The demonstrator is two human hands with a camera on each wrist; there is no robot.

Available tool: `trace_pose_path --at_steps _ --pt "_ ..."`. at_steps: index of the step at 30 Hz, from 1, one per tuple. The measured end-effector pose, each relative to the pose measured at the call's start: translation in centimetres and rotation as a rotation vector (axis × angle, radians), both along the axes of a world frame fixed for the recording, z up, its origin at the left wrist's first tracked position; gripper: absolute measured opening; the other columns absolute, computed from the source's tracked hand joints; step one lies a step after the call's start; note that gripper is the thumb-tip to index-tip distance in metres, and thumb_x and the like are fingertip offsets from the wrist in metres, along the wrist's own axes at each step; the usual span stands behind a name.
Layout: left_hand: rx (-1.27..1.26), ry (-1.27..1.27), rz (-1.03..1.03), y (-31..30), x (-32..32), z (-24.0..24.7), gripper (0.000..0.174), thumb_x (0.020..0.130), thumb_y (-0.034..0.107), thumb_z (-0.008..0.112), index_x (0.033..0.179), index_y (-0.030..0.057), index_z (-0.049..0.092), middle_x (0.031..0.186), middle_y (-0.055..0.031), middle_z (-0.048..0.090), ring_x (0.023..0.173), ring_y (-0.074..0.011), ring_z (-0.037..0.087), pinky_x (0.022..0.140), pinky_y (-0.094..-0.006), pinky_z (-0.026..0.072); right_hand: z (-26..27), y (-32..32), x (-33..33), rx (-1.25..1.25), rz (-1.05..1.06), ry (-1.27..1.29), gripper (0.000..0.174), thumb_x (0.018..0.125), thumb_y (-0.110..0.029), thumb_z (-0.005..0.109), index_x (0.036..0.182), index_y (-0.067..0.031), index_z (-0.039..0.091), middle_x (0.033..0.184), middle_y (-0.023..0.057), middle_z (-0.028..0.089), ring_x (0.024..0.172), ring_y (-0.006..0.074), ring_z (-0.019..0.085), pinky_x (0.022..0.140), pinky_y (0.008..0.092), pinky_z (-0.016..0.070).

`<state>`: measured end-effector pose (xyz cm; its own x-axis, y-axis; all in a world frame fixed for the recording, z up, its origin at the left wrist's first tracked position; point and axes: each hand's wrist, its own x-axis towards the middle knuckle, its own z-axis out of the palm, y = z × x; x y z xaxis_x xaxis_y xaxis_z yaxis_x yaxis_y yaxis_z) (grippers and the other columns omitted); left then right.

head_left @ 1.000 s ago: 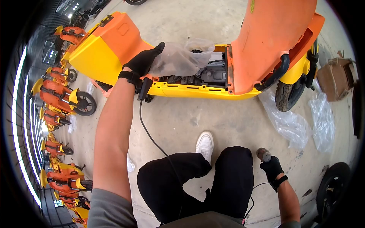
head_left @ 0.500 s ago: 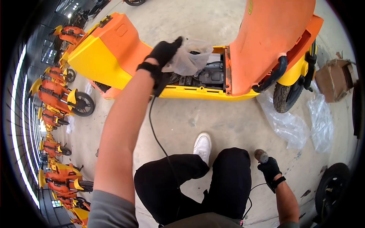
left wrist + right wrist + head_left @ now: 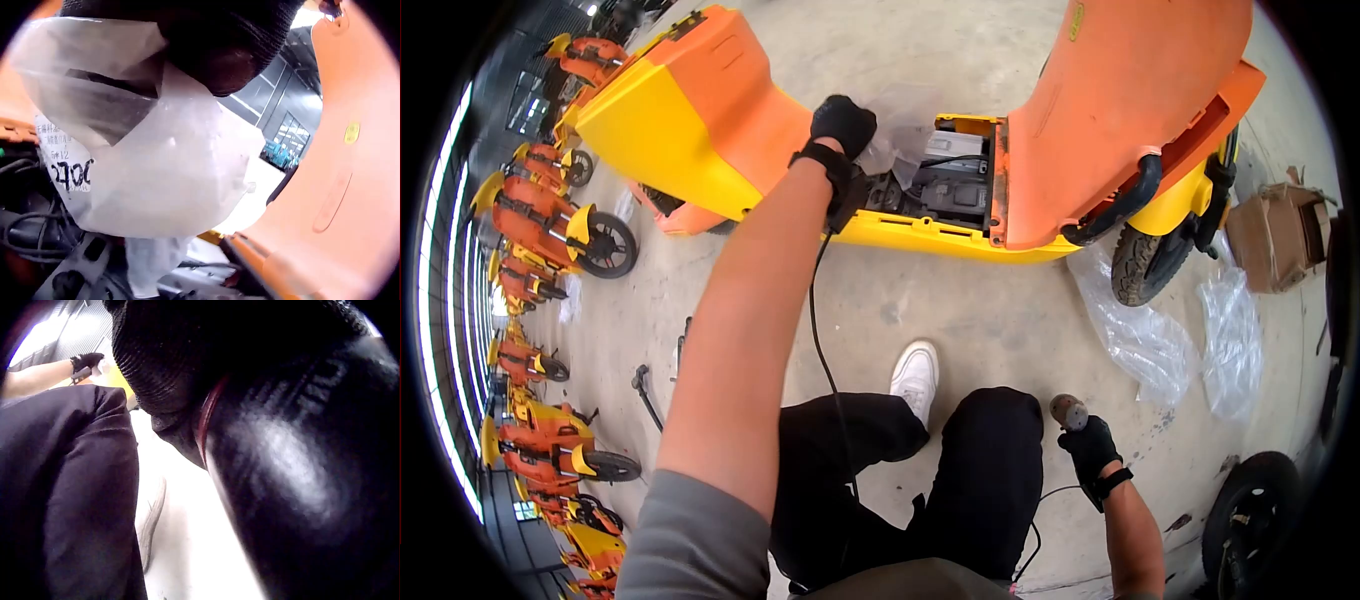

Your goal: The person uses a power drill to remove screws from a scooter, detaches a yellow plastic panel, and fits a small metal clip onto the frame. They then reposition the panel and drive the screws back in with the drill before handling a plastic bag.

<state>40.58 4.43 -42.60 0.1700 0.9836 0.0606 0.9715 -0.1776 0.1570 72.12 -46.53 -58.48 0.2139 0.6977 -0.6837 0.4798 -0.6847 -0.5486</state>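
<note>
My black-gloved left hand (image 3: 843,125) grips the top of a translucent plastic bag (image 3: 896,148), which hangs over the open middle of an orange and yellow scooter (image 3: 910,230). In the left wrist view the bag carries a white printed label (image 3: 72,169) with handwritten figures. Beneath it show the scooter's cables (image 3: 37,234) and grey parts. Low by my right knee, my gloved right hand (image 3: 1090,450) holds a tool with a round, dusty brown end (image 3: 1068,411). Close up, a glossy black surface (image 3: 287,469) with faint lettering fills the right wrist view; the tool's exact kind cannot be told.
The scooter's tall orange front panel (image 3: 1120,110) rises to the right, its seat section (image 3: 700,110) to the left. Plastic sheets (image 3: 1140,340), a cardboard box (image 3: 1275,240) and a loose tyre (image 3: 1255,510) lie at right. A row of scooters (image 3: 540,220) lines the left.
My left hand has moved right along the scooter with the bag, turning so its back faces up. My right hand still holds the tool beside my knee. The head view has shifted slightly.
</note>
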Motion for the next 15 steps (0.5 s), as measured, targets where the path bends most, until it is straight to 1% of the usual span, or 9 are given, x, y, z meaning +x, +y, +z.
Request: trace_pose_path --at_steps 1,3,5,8,9,10,11,13,15 --pt "0.048 -0.074 0.029 -1.2 -0.1 2.0 0.031 0.075 0.026 0.057 0.085 -0.0010 0.068 0.094 -0.0259 0.065 0.093 -0.0381 0.064 0.083 -0.0426 0.0513 -1.1 -0.3 0.4 -0.010 -0.013 0.016 0.026 0.064 -0.017 0.070 0.083 -0.0004 0.067 0.073 0.0157 0.067 0.071 0.0289 0.066 0.063 0.0367 0.0507" --pt "0.400 0.471 -0.579 -0.1 -3.3 3.5 0.016 0.078 0.016 0.056 0.080 0.0086 0.070 0.078 -0.0185 0.066 0.079 -0.0349 0.066 0.072 -0.0430 0.0520 -1.3 -0.2 0.8 -0.022 -0.007 0.028 0.026 0.064 -0.017 0.070 0.084 -0.0004 0.067 0.072 0.0146 0.067 0.069 0.0271 0.066 0.062 0.0358 0.0506" --pt "0.567 0.425 -0.682 -1.8 -5.5 7.8 0.012 0.077 0.015 0.058 0.079 0.0125 0.069 0.075 -0.0126 0.066 0.073 -0.0319 0.066 0.069 -0.0403 0.0519 -0.3 0.7 0.8 -0.091 -0.025 0.083 0.024 0.065 -0.015 0.069 0.083 0.0004 0.067 0.068 0.0117 0.067 0.064 0.0219 0.065 0.059 0.0335 0.0500" --pt "0.386 0.107 -0.666 -3.7 -11.8 13.4 0.023 0.073 0.013 0.066 0.096 0.0106 0.068 0.086 -0.0151 0.068 0.083 -0.0308 0.067 0.074 -0.0383 0.0526 -1.8 0.5 1.4 -0.097 -0.032 0.132 0.022 0.067 -0.014 0.068 0.083 0.0008 0.068 0.066 0.0091 0.066 0.060 0.0182 0.064 0.057 0.0312 0.0497" --pt "0.244 0.130 -0.570 -7.7 -13.1 17.1 0.023 0.093 0.020 0.052 0.102 0.0067 0.068 0.082 -0.0009 0.066 0.075 -0.0111 0.061 0.071 -0.0270 0.0495 -2.5 0.4 1.9 -0.091 -0.027 0.150 0.021 0.068 -0.014 0.068 0.083 0.0007 0.068 0.066 0.0090 0.066 0.060 0.0181 0.064 0.057 0.0309 0.0498" --pt "0.343 0.372 -0.616 -8.6 -17.0 19.4 0.023 0.091 0.016 0.052 0.106 0.0050 0.066 0.090 -0.0073 0.067 0.083 -0.0197 0.064 0.078 -0.0287 0.0508 -2.0 0.8 1.8 -0.141 -0.030 0.162 0.021 0.069 -0.013 0.068 0.085 0.0000 0.067 0.066 0.0078 0.066 0.060 0.0174 0.064 0.056 0.0306 0.0497" --pt "0.253 0.208 -0.460 -9.5 -21.9 21.4 0.027 0.090 0.013 0.051 0.114 0.0043 0.063 0.100 -0.0132 0.065 0.096 -0.0249 0.062 0.086 -0.0310 0.0496 -2.0 0.8 2.0 -0.148 0.005 0.149 0.021 0.069 -0.013 0.068 0.085 0.0000 0.067 0.066 0.0078 0.066 0.060 0.0174 0.064 0.056 0.0306 0.0497" --pt "0.105 -0.011 -0.333 -17.2 -27.4 25.9 0.031 0.094 0.012 0.046 0.121 0.0062 0.058 0.113 -0.0112 0.061 0.105 -0.0230 0.058 0.094 -0.0323 0.0457 -2.3 1.0 2.4 -0.188 0.004 0.212 0.022 0.070 -0.013 0.068 0.087 0.0003 0.066 0.066 0.0072 0.065 0.059 0.0168 0.064 0.055 0.0306 0.0494" --pt "0.195 0.224 -0.191 -24.2 -31.0 29.6 0.029 0.096 0.015 0.047 0.122 0.0076 0.059 0.113 -0.0107 0.060 0.104 -0.0215 0.058 0.093 -0.0318 0.0463 -2.1 1.2 2.4 -0.191 0.021 0.209 0.021 0.070 -0.011 0.066 0.087 0.0009 0.065 0.064 0.0062 0.063 0.058 0.0164 0.063 0.053 0.0302 0.0485"
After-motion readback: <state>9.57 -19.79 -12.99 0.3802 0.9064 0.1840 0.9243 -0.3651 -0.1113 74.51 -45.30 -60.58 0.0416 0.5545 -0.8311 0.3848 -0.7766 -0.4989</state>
